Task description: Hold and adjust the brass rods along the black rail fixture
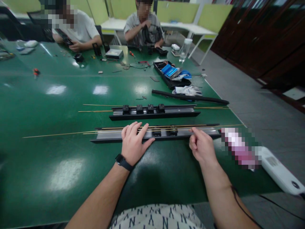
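Note:
A long black channel with a silvery inside (108, 135) lies across the table in front of me. Thin brass-coloured rods (59, 134) run along it and stick out past its left end. Two small black blocks, one of them here (173, 130), sit inside it between my hands. My left hand (133, 140) lies over the channel and rods, fingers extended and thumb at the near edge. Toward the channel's right end, my right hand (201, 143) is closed with thumb and index together; what is in the pinch is too small to make out.
Behind lies a second channel (154, 116) with several black blocks and brass rods. Farther back are a black tube (190, 97), gloves (188, 91) and a black tray (162, 74) with blue items. A white device (280, 170) lies at right. Two people sit opposite.

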`<state>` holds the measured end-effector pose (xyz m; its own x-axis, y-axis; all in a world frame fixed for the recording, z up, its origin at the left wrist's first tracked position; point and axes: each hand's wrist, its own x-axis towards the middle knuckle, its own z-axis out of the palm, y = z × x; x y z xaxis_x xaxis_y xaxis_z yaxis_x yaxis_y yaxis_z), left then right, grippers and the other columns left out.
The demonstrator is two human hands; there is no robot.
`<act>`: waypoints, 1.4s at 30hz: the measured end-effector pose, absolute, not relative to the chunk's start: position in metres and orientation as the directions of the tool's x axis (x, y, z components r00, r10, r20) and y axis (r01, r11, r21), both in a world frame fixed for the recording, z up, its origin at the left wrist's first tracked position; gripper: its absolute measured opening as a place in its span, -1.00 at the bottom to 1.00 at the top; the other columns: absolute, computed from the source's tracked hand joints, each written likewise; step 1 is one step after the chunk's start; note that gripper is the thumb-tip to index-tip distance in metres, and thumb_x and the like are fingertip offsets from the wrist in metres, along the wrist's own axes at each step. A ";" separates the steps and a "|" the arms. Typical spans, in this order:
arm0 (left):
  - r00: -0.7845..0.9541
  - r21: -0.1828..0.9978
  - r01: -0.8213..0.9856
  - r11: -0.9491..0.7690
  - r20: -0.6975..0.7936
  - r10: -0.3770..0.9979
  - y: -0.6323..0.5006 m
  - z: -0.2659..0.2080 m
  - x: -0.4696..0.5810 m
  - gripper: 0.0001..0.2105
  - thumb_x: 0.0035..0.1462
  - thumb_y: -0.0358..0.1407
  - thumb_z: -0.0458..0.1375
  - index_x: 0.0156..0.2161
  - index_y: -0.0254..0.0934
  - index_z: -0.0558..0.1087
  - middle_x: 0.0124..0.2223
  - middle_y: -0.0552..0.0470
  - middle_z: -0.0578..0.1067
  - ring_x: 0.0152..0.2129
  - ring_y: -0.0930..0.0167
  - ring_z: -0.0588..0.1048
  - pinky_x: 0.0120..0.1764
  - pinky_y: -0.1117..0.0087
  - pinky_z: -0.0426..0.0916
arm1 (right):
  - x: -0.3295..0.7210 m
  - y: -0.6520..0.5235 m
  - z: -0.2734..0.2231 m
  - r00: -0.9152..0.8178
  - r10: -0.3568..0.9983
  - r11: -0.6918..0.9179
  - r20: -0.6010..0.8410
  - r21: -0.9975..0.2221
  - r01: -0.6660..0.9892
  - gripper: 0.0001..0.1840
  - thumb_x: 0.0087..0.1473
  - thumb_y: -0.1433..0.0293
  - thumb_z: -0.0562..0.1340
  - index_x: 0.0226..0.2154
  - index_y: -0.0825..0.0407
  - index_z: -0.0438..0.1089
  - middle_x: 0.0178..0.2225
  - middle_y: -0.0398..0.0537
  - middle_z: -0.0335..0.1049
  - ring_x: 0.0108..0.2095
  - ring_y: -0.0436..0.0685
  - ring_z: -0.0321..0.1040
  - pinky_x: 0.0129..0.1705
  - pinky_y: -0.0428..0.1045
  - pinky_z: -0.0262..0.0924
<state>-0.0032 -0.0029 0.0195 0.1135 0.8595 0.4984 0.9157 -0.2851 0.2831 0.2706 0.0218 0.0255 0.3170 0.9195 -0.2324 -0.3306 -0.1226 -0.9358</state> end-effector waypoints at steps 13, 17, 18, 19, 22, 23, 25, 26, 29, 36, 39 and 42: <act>0.114 0.287 0.915 -0.283 0.489 0.865 -0.003 0.021 -0.003 -0.49 0.20 0.00 0.27 0.21 -0.10 0.44 0.20 -0.15 0.47 0.21 0.10 0.35 0.26 0.00 0.09 | 0.268 0.021 0.027 0.284 0.921 -0.174 -0.268 -0.933 -0.316 -0.68 -0.03 0.21 0.48 -0.36 0.10 0.48 -0.74 -0.28 0.23 -0.83 -0.14 -0.04 -0.83 -0.22 -0.21; 0.118 0.284 0.916 -0.283 0.483 0.868 -0.003 0.021 -0.003 -0.49 0.21 0.00 0.26 0.21 -0.11 0.44 0.20 -0.15 0.47 0.21 0.12 0.35 0.26 0.00 0.09 | 0.270 0.021 0.026 0.310 0.915 -0.150 -0.260 -0.930 -0.336 -0.72 -0.02 0.25 0.47 -0.39 0.08 0.47 -0.74 -0.27 0.23 -0.82 -0.14 -0.04 -0.83 -0.21 -0.21; 0.118 0.286 0.915 -0.283 0.483 0.868 -0.003 0.021 -0.003 -0.49 0.21 0.00 0.26 0.21 -0.11 0.44 0.20 -0.15 0.47 0.21 0.11 0.35 0.26 0.00 0.09 | 0.270 0.022 0.026 0.313 0.914 -0.147 -0.258 -0.930 -0.337 -0.72 -0.02 0.25 0.47 -0.39 0.08 0.46 -0.74 -0.27 0.23 -0.82 -0.14 -0.04 -0.83 -0.21 -0.20; 0.117 0.288 0.915 -0.284 0.483 0.868 -0.003 0.021 -0.003 -0.49 0.21 0.00 0.26 0.21 -0.11 0.44 0.20 -0.15 0.48 0.21 0.11 0.35 0.26 0.00 0.09 | 0.271 0.022 0.027 0.316 0.914 -0.146 -0.256 -0.931 -0.334 -0.72 -0.02 0.24 0.47 -0.39 0.07 0.46 -0.74 -0.27 0.23 -0.82 -0.13 -0.04 -0.83 -0.21 -0.20; 0.113 0.296 0.912 -0.284 0.485 0.867 -0.003 0.021 -0.003 -0.49 0.20 0.00 0.26 0.21 -0.10 0.44 0.20 -0.15 0.48 0.21 0.10 0.35 0.26 -0.02 0.09 | 0.270 0.022 0.027 0.306 0.917 -0.155 -0.257 -0.935 -0.319 -0.70 -0.01 0.22 0.47 -0.37 0.07 0.45 -0.74 -0.27 0.23 -0.83 -0.13 -0.04 -0.83 -0.20 -0.21; 0.111 0.298 0.912 -0.283 0.485 0.868 -0.003 0.021 -0.003 -0.49 0.20 0.00 0.26 0.21 -0.10 0.45 0.20 -0.15 0.48 0.21 0.10 0.35 0.26 -0.02 0.09 | 0.270 0.021 0.027 0.295 0.919 -0.164 -0.260 -0.935 -0.315 -0.69 -0.01 0.21 0.47 -0.36 0.07 0.46 -0.74 -0.27 0.23 -0.83 -0.13 -0.04 -0.83 -0.20 -0.21; 0.110 0.298 0.912 -0.282 0.483 0.868 -0.003 0.021 -0.003 -0.50 0.20 0.00 0.26 0.20 -0.10 0.45 0.20 -0.15 0.48 0.21 0.10 0.35 0.25 -0.02 0.09 | 0.269 0.021 0.026 0.269 0.925 -0.183 -0.269 -0.934 -0.306 -0.67 -0.01 0.20 0.47 -0.34 0.08 0.46 -0.73 -0.27 0.24 -0.83 -0.14 -0.04 -0.82 -0.21 -0.21; 0.110 0.297 0.912 -0.281 0.483 0.869 -0.003 0.021 -0.003 -0.49 0.20 0.00 0.26 0.20 -0.10 0.45 0.20 -0.15 0.48 0.21 0.10 0.35 0.25 -0.02 0.09 | 0.269 0.021 0.026 0.258 0.927 -0.189 -0.271 -0.935 -0.301 -0.66 -0.02 0.19 0.48 -0.34 0.08 0.46 -0.73 -0.27 0.24 -0.82 -0.14 -0.04 -0.82 -0.21 -0.21; 0.112 0.290 0.915 -0.279 0.483 0.869 -0.004 0.021 -0.003 -0.49 0.20 0.00 0.27 0.20 -0.10 0.45 0.20 -0.14 0.47 0.21 0.10 0.35 0.25 -0.01 0.10 | 0.269 0.021 0.025 0.247 0.932 -0.189 -0.266 -0.936 -0.297 -0.66 -0.03 0.20 0.49 -0.35 0.07 0.46 -0.74 -0.28 0.24 -0.82 -0.15 -0.04 -0.82 -0.22 -0.20; 0.125 0.279 0.915 -0.291 0.491 0.862 -0.003 0.020 -0.004 -0.50 0.22 0.00 0.25 0.20 -0.12 0.45 0.19 -0.16 0.48 0.21 0.10 0.36 0.26 -0.01 0.10 | 0.272 0.022 0.024 0.310 0.916 -0.151 -0.254 -0.935 -0.322 -0.69 -0.05 0.23 0.48 -0.39 0.06 0.42 -0.73 -0.28 0.23 -0.82 -0.14 -0.03 -0.82 -0.22 -0.19; 0.119 0.287 0.913 -0.288 0.488 0.865 -0.003 0.020 -0.004 -0.50 0.21 -0.01 0.26 0.20 -0.11 0.45 0.20 -0.16 0.47 0.21 0.10 0.36 0.26 -0.01 0.10 | 0.271 0.022 0.025 0.320 0.909 -0.156 -0.265 -0.931 -0.329 -0.70 -0.04 0.24 0.47 -0.39 0.06 0.42 -0.73 -0.28 0.23 -0.82 -0.14 -0.03 -0.83 -0.21 -0.19; 0.116 0.290 0.914 -0.285 0.486 0.866 -0.003 0.021 -0.003 -0.49 0.20 0.00 0.26 0.20 -0.10 0.44 0.20 -0.16 0.47 0.21 0.09 0.35 0.26 -0.02 0.09 | 0.269 0.021 0.027 0.310 0.912 -0.167 -0.269 -0.933 -0.318 -0.69 -0.03 0.23 0.47 -0.39 0.06 0.42 -0.73 -0.28 0.23 -0.82 -0.14 -0.03 -0.83 -0.21 -0.21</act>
<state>-0.0033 -0.0031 0.0206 0.1160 0.8661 0.4862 0.9136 -0.2851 0.2899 0.2693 0.0210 0.0267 0.3101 0.9119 -0.2690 -0.3176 -0.1673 -0.9333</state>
